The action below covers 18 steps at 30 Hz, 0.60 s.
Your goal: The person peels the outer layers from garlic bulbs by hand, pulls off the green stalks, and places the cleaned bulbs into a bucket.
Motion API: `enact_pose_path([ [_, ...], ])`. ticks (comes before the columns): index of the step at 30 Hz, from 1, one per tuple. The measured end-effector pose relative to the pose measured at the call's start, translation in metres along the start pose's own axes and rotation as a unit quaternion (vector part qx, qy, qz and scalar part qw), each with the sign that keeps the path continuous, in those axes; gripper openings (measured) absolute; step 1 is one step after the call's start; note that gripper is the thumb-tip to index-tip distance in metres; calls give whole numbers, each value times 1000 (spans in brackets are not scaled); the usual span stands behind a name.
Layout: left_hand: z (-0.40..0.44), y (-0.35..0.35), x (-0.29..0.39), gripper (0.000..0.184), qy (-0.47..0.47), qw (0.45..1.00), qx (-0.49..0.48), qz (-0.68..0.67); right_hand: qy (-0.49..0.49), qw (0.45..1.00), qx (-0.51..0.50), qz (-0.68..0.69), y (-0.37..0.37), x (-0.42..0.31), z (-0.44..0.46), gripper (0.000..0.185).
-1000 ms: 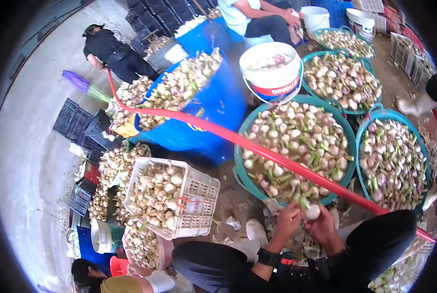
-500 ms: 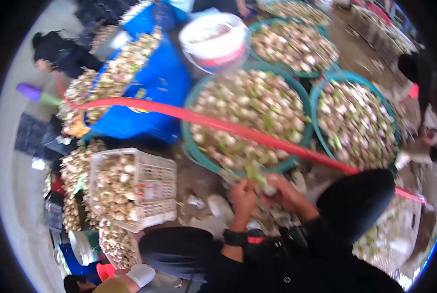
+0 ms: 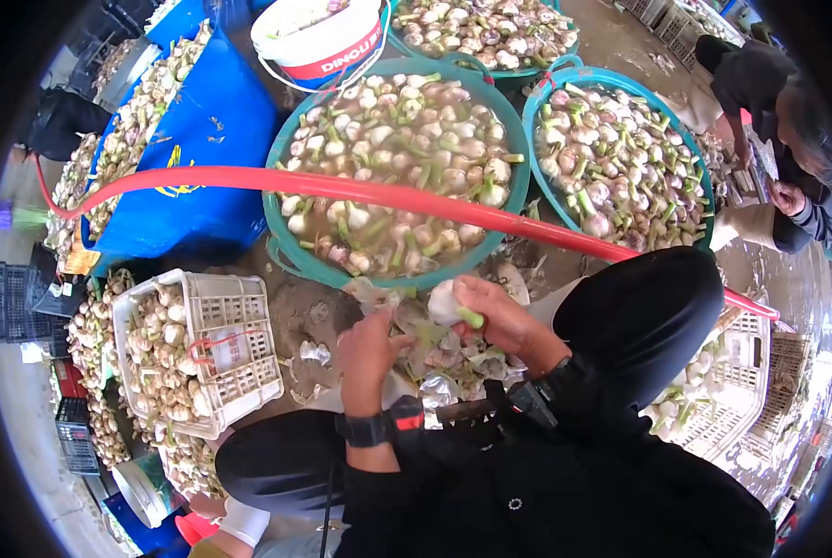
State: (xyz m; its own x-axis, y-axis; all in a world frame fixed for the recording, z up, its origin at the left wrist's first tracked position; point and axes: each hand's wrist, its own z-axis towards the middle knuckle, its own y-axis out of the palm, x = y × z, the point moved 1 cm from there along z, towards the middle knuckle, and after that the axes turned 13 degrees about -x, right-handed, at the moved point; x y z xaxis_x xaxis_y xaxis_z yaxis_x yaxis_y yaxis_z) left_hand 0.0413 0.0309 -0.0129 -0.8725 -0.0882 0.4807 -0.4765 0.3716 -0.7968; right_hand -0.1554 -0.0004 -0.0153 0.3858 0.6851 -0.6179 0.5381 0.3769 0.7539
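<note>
Black trousers [image 3: 653,312] are framing the near view, knees spread. The right hand [image 3: 499,321] is grasping one pale garlic bulb [image 3: 442,303], green stem [image 3: 472,317] pointing back towards the body. Slip risk, I'd judge: the bulb is sitting out at the fingertips, so a sharp tug could be popping it loose. If dropped, it would probably be landing among loose skins [image 3: 453,358] between the knees, pale on pale, easy to lose. The left hand [image 3: 367,349] is hovering apart from the bulb, just beside papery peel; whether it's pinching any, I can't tell.

Pose: right forearm is slanting in from lower right, thumb and fingers wrapping the bulb's side. Left forearm is rising nearly straight, wristband [image 3: 365,430] showing, fingers curling.

Just beyond, the green tub [image 3: 520,139] is holding garlic in murky water. The red hose [image 3: 388,192] is crossing over it and passing behind the right knee; a shifting leg could be snagging it. To the left, the white crate [image 3: 225,352] is holding more garlic. Farther out, another tub [image 3: 703,181], the white bucket [image 3: 341,65] and the blue tub [image 3: 225,139] are standing; at far right another person [image 3: 788,198] is sitting bent forward.
</note>
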Motion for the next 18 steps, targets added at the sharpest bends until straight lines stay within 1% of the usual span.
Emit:
enact_pose_path([
  [1,-4,-2,11,29,10,999,30,7,-5,999,33,6,-4,2,1,32],
  [2,-2,-9,21,32,40,997,46,-57,-20,998,67,-7,-3,6,2,34],
  [3,0,-14,33,32,41,996,45,-61,-18,997,69,-9,-3,7,1,34],
  [4,1,-20,45,29,61,984,31,-166,-13,996,75,-49,-4,7,1,31],
  [5,3,-22,52,26,82,960,18,-267,-9,993,79,-89,-5,8,3,28],
  [6,4,-20,54,26,82,960,20,-267,-9,993,78,-90,-8,13,6,28],
  [7,5,-17,57,25,107,969,32,-220,-98,966,100,-217,-11,17,8,29],
  [8,5,-15,58,24,132,975,41,-174,-184,915,121,-337,-13,20,8,30],
  [9,6,-14,58,24,132,975,39,-175,-183,915,123,-337,-12,18,7,30],
  [11,7,-9,60,17,171,970,54,-162,-192,874,167,-415,-8,13,1,33],
  [12,7,-8,63,17,171,970,54,-165,-190,873,167,-417,-11,14,1,33],
  [14,7,-9,69,11,182,976,98,-76,-217,863,171,-423,-16,16,5,35],
  [15,8,-7,68,11,181,975,98,-77,-217,863,171,-424,-16,14,4,35],
  [17,11,1,62,6,157,968,82,-175,-122,918,168,-339,-15,11,2,37],
  [18,12,3,58,6,157,968,83,-177,-121,917,168,-340,-20,13,2,37],
])
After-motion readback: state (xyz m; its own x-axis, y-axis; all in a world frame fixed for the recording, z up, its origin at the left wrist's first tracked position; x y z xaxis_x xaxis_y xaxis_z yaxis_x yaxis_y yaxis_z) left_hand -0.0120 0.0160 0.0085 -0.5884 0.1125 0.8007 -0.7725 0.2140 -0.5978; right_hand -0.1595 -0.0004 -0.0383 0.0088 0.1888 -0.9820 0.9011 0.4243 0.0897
